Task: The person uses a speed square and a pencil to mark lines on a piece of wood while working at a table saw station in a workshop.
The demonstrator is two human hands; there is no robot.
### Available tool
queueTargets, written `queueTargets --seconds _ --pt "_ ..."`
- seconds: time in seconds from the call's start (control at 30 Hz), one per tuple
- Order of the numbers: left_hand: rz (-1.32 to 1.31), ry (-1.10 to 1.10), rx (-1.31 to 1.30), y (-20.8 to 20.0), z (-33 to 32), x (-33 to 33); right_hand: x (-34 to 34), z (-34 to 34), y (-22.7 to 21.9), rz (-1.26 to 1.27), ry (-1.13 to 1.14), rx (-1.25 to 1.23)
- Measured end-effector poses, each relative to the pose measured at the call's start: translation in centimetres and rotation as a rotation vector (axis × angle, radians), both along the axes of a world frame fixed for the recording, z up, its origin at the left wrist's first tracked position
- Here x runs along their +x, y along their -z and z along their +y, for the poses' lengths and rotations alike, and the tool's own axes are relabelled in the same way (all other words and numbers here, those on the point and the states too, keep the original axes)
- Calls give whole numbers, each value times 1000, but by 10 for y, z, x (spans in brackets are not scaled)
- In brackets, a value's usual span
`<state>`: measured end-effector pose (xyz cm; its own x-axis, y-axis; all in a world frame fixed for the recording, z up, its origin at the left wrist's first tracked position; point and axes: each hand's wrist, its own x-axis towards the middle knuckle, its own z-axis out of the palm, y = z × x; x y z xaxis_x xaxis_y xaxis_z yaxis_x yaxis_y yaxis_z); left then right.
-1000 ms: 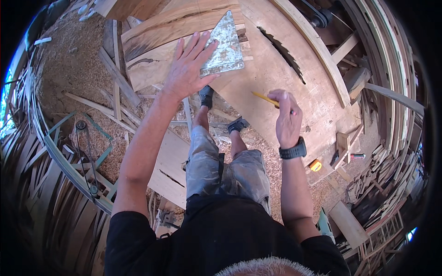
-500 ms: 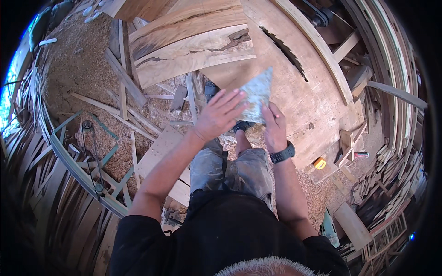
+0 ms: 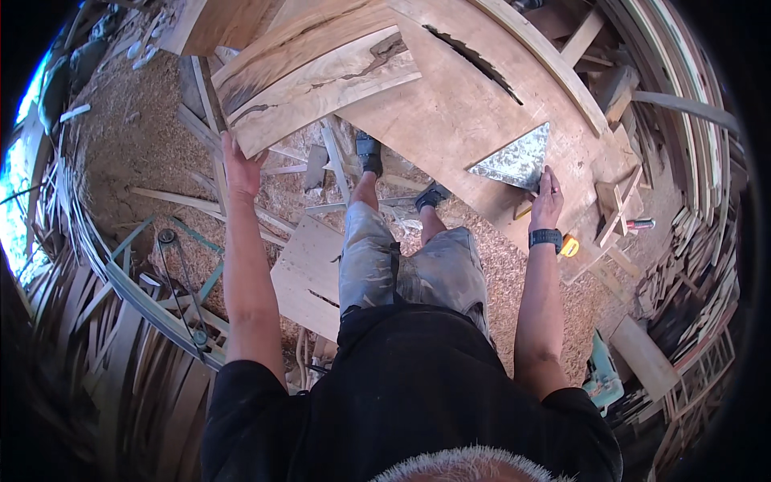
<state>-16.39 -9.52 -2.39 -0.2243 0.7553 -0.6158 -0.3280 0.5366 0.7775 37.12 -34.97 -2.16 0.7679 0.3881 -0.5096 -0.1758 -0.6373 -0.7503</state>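
Note:
At the left, my left hand [image 3: 242, 170] has its fingers and thumb around the near-left corner of a pale wooden board [image 3: 321, 92], which has dark cracks in its grain. Part of those fingers is hidden at the board's edge. My right hand [image 3: 548, 201], with a dark watch on its wrist, grips the lower right corner of a mottled silver triangular metal plate [image 3: 518, 157]. The plate is over the plywood worktop [image 3: 450, 136]; whether it lies flat on it I cannot tell.
A long dark slot [image 3: 474, 64] cuts through the worktop, and a wooden rail [image 3: 554, 72] runs along its far right side. A yellow tape measure [image 3: 569, 246] sits by my right wrist. Wood strips [image 3: 181, 199] and sawdust cover the floor at left. A green metal frame [image 3: 148, 297] stands there.
My hands have parted. The left has left the metal plate and reached the board's corner at the left; the right has carried the plate rightward over the worktop.

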Motion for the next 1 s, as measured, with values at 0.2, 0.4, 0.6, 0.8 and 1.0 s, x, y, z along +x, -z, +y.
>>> queueTargets --seconds 0.2,0.4,0.6,0.8,1.0 --pt "-30 283 -111 1 16 19 -19 -19 -12 -309 -117 64" --pt "-98 250 -92 1 -20 29 -79 34 -43 70 -167 197" --pt "-44 215 -111 -35 -92 64 -130 80 -30 437 -169 247" --pt "-149 386 -238 -61 -137 81 -187 138 -43 628 -273 213" --pt "-200 413 -259 -70 -142 92 -206 153 -32 840 -283 262"
